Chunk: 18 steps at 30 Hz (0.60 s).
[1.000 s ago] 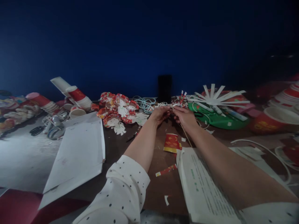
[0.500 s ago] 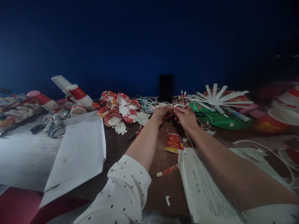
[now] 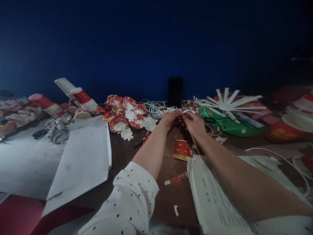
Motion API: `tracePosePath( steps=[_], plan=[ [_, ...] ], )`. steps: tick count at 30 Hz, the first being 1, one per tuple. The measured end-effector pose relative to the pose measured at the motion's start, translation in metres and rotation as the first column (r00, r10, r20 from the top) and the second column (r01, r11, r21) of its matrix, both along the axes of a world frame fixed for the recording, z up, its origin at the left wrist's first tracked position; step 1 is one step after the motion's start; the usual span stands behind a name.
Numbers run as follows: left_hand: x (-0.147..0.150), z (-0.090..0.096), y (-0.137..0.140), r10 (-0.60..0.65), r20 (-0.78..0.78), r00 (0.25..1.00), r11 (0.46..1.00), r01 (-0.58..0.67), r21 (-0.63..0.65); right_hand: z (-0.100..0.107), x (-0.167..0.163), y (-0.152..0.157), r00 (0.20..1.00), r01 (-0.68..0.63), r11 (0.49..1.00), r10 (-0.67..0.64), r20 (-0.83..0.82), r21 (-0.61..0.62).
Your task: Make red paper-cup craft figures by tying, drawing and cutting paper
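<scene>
My left hand [image 3: 170, 119] and my right hand [image 3: 195, 123] meet over the far middle of the table, fingers bent and closed together. Between the right thumb and fingers shows a small white paper piece [image 3: 186, 111], mostly covered by the hands. A thin pale cord [image 3: 195, 143] runs down from the right hand towards a printed white bag [image 3: 215, 195]. What the left fingers pinch is hidden. Just behind the right hand stand red and white paper strips [image 3: 194, 101]. Below the hands lies a red cut cup piece [image 3: 181, 149].
Left of the hands are red decorated crafts with white paper cutouts [image 3: 126, 112]. Further left lie a white box [image 3: 81, 156], stacked paper cups [image 3: 84, 99] and scissors [image 3: 39, 133]. On the right, a white strip-cut cup [image 3: 227, 104] rests over green material [image 3: 242, 130], near a large red cup [image 3: 283, 127].
Both hands stay together at almost the same spot. The pale cord below the right hand has shifted slightly, and the red and white strips behind it show at a different angle.
</scene>
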<state>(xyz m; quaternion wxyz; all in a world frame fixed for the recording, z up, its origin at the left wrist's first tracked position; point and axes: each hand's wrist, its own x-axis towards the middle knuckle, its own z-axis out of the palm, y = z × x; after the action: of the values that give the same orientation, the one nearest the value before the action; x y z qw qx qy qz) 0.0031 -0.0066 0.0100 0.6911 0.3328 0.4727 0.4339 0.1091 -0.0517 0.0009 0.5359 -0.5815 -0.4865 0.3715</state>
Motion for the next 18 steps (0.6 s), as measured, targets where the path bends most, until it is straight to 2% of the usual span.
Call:
tracePosePath(
  steps=[9,18],
  plan=[
    [0.001,-0.011,0.005,-0.043,0.005,0.999,0.99,0.042,0.132,0.0,-0.002,-0.001,1.0,-0.015,1.0,0.015,-0.003,0.026],
    [-0.003,-0.012,0.004,-0.12,0.025,0.992,0.978,0.114,0.174,-0.005,-0.003,0.002,0.998,0.015,0.999,-0.012,-0.056,0.052]
  ],
)
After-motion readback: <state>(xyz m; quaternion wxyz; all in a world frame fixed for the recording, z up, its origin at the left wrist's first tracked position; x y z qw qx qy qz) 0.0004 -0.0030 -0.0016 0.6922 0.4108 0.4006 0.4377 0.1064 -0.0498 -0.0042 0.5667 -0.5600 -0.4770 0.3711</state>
